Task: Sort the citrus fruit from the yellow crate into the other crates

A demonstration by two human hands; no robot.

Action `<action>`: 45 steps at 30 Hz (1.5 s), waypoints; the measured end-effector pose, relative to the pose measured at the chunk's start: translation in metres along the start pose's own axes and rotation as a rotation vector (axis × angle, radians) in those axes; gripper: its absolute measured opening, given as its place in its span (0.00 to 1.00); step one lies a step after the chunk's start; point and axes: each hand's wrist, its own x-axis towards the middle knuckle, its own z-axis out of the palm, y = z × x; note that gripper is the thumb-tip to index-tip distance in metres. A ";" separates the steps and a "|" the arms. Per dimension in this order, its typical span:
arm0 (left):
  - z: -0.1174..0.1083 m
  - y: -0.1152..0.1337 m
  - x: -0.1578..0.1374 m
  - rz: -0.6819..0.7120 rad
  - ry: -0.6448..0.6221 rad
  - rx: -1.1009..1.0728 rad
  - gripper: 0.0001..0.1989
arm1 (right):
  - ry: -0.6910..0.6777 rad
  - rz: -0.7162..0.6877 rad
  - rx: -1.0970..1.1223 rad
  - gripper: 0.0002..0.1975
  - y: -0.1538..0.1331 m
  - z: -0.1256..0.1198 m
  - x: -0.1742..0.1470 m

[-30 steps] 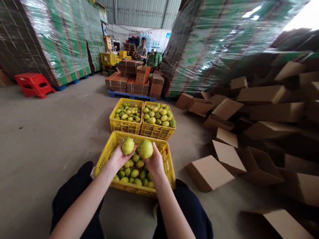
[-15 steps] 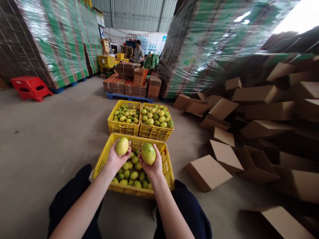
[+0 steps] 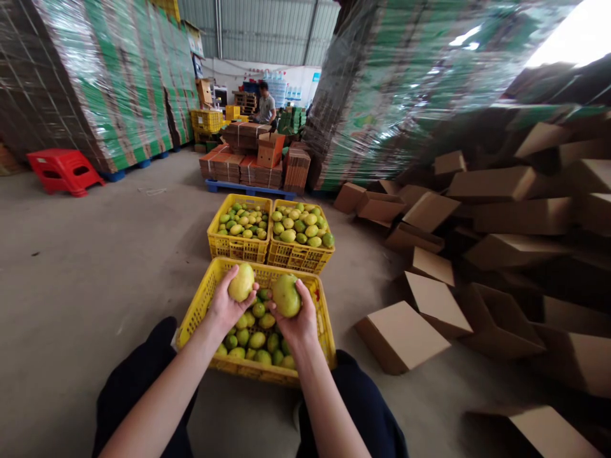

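Note:
My left hand (image 3: pixel 228 301) is closed around a yellow lemon (image 3: pixel 241 282), held up above the near yellow crate (image 3: pixel 195 318). In my right hand (image 3: pixel 300 319) is a larger, greener lemon (image 3: pixel 286 296), gripped between thumb and fingers at about the same height. The two lemons are apart. Below both hands, several green and yellow lemons (image 3: pixel 256 340) lie in the near crate, partly hidden by my hands and forearms.
Two yellow crates full of lemons, a left one (image 3: pixel 237 247) and a right one (image 3: pixel 300 257), stand just beyond the near crate. Cardboard boxes (image 3: pixel 403 334) are heaped on the right. A red stool (image 3: pixel 67 173) stands at left. A person (image 3: pixel 266 107) is farther back, behind stacked flat cartons (image 3: pixel 220 164).
The lemon in my right hand has turned and shows a different side. My left hand and its lemon have shifted slightly right, with the lemon tilted more upright. The view has moved slightly.

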 end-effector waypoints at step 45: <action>-0.007 -0.001 0.012 0.077 -0.099 0.131 0.15 | -0.230 -0.634 -0.780 0.12 0.013 -0.018 0.002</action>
